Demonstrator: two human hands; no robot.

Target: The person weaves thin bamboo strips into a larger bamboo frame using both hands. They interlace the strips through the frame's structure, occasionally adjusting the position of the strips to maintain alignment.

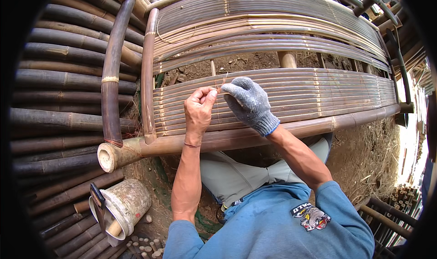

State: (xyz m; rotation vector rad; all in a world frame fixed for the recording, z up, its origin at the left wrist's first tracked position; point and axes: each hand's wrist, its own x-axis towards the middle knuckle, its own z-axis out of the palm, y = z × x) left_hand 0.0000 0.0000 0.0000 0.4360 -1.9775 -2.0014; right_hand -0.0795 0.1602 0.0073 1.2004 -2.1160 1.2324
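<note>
My bare left hand (198,113) is closed in a pinch on thin reddish-brown strands (219,87); whether they are wire or fibre I cannot tell. My right hand (249,103), in a grey knit glove with a blue cuff, is closed too, its fingertips at the same strands. Both hands meet above the near panel of dark bamboo slats (291,94). These slats lie side by side within a bamboo frame, whose thick front pole (218,139) runs between the panel and my lap. A thin line of strand hangs from my fingers over the slats.
Beyond a gap showing soil, more slats (282,31) span the frame, some loose and bowed. A curved bamboo post (114,72) rises at the left. Stacked bamboo poles (68,79) fill the left side. A dirty white bucket (129,202) holding tools stands lower left.
</note>
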